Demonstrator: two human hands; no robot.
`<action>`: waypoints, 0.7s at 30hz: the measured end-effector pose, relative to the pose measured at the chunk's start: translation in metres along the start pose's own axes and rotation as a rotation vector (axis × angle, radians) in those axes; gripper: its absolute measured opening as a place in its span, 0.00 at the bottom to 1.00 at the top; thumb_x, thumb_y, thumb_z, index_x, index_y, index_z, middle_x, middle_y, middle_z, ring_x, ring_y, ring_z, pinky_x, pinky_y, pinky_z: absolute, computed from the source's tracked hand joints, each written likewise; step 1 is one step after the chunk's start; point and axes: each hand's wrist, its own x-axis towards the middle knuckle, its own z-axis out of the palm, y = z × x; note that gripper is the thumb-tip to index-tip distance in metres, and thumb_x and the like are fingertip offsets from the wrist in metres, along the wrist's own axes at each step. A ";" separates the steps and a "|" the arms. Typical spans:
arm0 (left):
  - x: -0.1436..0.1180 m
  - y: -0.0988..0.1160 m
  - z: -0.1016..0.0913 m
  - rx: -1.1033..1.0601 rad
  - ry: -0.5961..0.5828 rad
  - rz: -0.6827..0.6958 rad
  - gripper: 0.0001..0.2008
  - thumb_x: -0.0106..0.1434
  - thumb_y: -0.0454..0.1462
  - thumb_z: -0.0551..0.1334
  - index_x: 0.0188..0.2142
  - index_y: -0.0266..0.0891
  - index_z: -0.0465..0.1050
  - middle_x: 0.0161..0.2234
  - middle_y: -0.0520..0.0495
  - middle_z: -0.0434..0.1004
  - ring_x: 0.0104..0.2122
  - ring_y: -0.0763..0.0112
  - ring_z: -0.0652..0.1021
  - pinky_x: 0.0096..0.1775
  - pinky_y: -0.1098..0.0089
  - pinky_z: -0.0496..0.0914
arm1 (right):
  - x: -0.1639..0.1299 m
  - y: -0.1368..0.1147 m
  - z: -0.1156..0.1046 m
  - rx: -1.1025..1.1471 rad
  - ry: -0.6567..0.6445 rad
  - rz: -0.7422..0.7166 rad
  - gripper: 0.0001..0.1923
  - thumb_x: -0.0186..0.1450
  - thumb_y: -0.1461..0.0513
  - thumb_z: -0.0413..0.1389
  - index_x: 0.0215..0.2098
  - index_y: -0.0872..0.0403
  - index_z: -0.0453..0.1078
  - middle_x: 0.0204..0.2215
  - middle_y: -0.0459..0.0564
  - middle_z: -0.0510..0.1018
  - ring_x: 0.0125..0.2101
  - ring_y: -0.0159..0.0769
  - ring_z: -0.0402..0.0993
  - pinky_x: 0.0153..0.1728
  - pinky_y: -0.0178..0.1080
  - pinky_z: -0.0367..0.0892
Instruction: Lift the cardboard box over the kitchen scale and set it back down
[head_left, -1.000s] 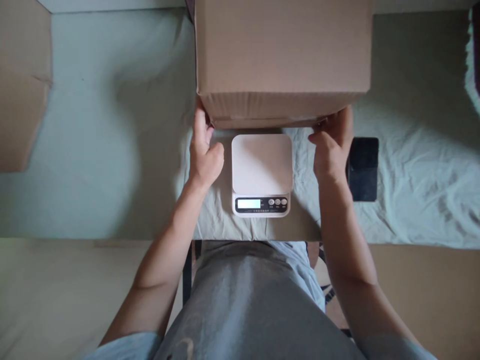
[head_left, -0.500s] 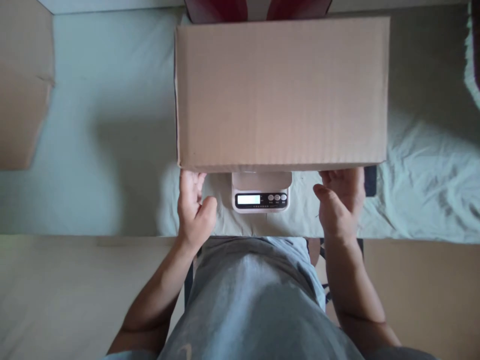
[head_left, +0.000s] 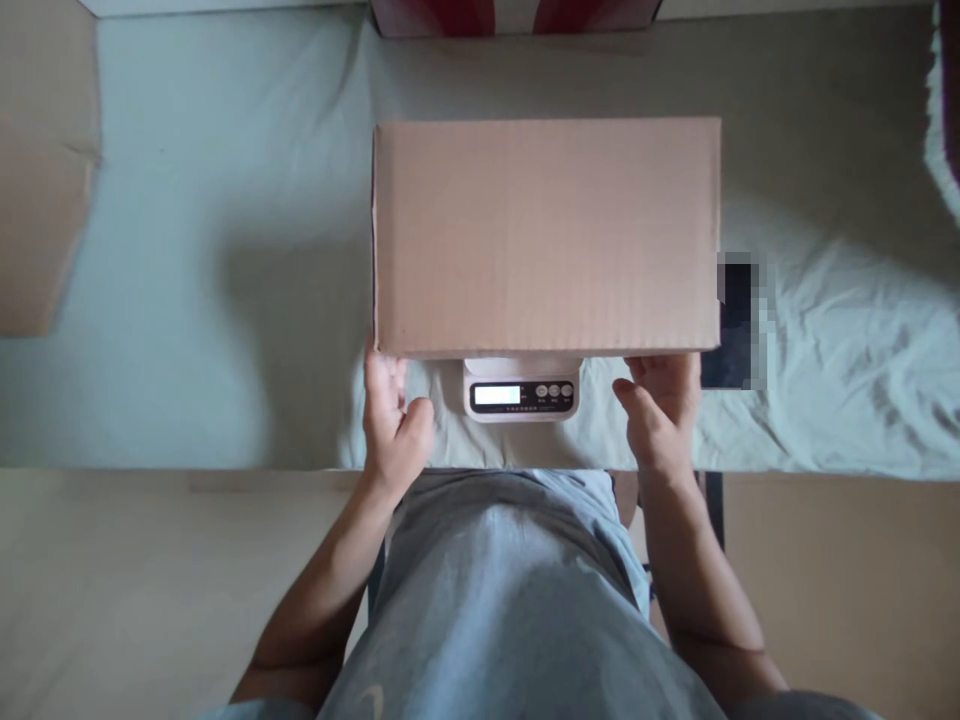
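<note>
A closed brown cardboard box (head_left: 546, 235) is over a white digital scale (head_left: 523, 408), hiding all but the scale's front with its lit display and buttons. Under the box's near left corner, my left hand (head_left: 394, 415) supports it, with the fingertips partly hidden and the thumb apart. My right hand (head_left: 661, 405) bears the near right part in the same way, fingers reaching beneath. Whether the box's underside touches the scale cannot be seen.
A dark, partly pixelated flat object (head_left: 739, 330) lies right of the box. Pale green cloth (head_left: 172, 130) covers the table. Another cardboard piece (head_left: 45, 180) is at the far left, and a red and white object (head_left: 517, 15) stands at the back edge.
The box has come down and looks smaller, its far edge now away from the red object. My right hand has shifted slightly left with it, and more of the dark object shows.
</note>
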 end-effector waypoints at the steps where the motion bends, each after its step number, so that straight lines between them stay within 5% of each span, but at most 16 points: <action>1: 0.002 -0.002 0.000 -0.007 0.009 0.007 0.37 0.47 0.21 0.53 0.56 0.49 0.65 0.59 0.49 0.69 0.62 0.64 0.66 0.65 0.58 0.58 | 0.001 0.001 -0.001 0.002 0.013 0.010 0.19 0.53 0.63 0.61 0.43 0.45 0.69 0.42 0.46 0.75 0.49 0.41 0.72 0.56 0.48 0.65; 8: 0.007 -0.040 -0.001 -0.062 0.121 -0.087 0.25 0.45 0.23 0.54 0.41 0.46 0.69 0.43 0.50 0.77 0.49 0.69 0.77 0.58 0.63 0.68 | 0.004 0.016 -0.007 -0.015 0.100 0.165 0.15 0.49 0.69 0.56 0.34 0.48 0.67 0.30 0.41 0.74 0.37 0.35 0.74 0.51 0.47 0.68; 12: 0.004 -0.051 -0.003 -0.096 0.146 -0.113 0.25 0.44 0.23 0.54 0.41 0.46 0.68 0.43 0.50 0.77 0.48 0.69 0.77 0.57 0.64 0.68 | 0.004 0.020 -0.006 -0.008 0.128 0.194 0.16 0.47 0.70 0.55 0.33 0.48 0.67 0.28 0.40 0.74 0.33 0.34 0.74 0.49 0.45 0.70; 21: -0.004 -0.006 -0.003 0.028 0.092 0.019 0.32 0.46 0.22 0.55 0.49 0.47 0.67 0.46 0.50 0.73 0.48 0.71 0.74 0.56 0.66 0.68 | 0.001 0.005 -0.007 -0.025 0.092 0.040 0.19 0.53 0.62 0.60 0.43 0.44 0.69 0.45 0.45 0.76 0.48 0.41 0.73 0.55 0.50 0.67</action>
